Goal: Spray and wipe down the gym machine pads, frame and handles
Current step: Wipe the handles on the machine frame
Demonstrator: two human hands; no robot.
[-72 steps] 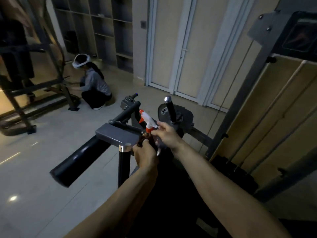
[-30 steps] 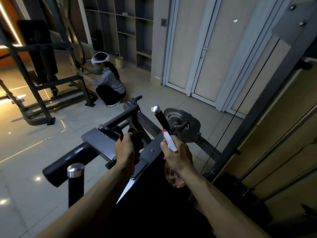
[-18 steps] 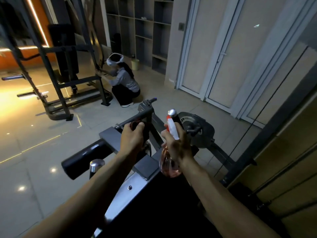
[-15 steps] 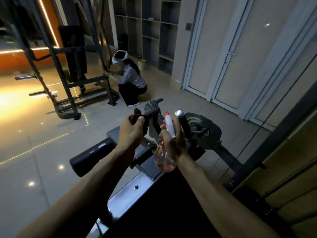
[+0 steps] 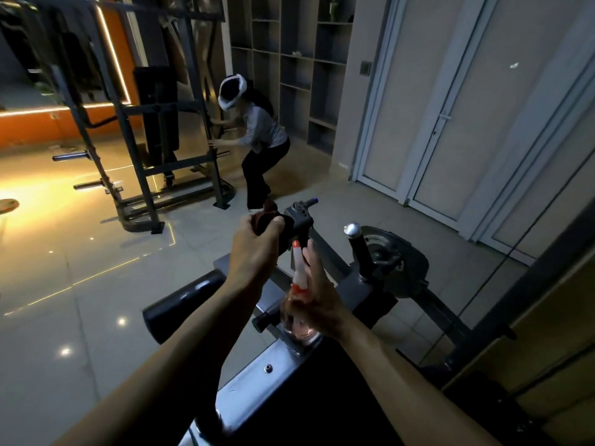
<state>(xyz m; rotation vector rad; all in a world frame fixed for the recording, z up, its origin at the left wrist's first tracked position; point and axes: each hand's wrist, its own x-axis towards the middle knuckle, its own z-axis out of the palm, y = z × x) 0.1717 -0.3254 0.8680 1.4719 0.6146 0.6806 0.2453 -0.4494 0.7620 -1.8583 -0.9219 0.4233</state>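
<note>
Wiping is being done at the far end of the gym machine, where the adjuster bracket (image 5: 301,217) is sitting at the tip of the lever arm (image 5: 338,265). A dark red cloth (image 5: 265,217) is being pressed against the near side of that bracket, bunched in the left grip (image 5: 254,249), whose fingers are being kept curled round it. The arm's long axis is running away from the wearer and slightly leftward, so the bracket is lying straight ahead of the left grip, touching the cloth.

The spray bottle (image 5: 297,272) is being held upright in the right grip (image 5: 317,304), clamped round its neck and body, with the nozzle directed forward at the bracket just beyond. Whether the trigger is being squeezed cannot be told.

The upright handle (image 5: 359,252) with its chrome cap is standing to the right of the bottle, nearer the right grip than the left. Reaching it with the cloth is judged to call for a cross-over to the right. The black roller pad (image 5: 183,299) is lying low to the left, below the left forearm.

Farther off on the tiled floor (image 5: 80,284), a crouching person (image 5: 260,133) is being seen beside another rack (image 5: 141,156).
</note>
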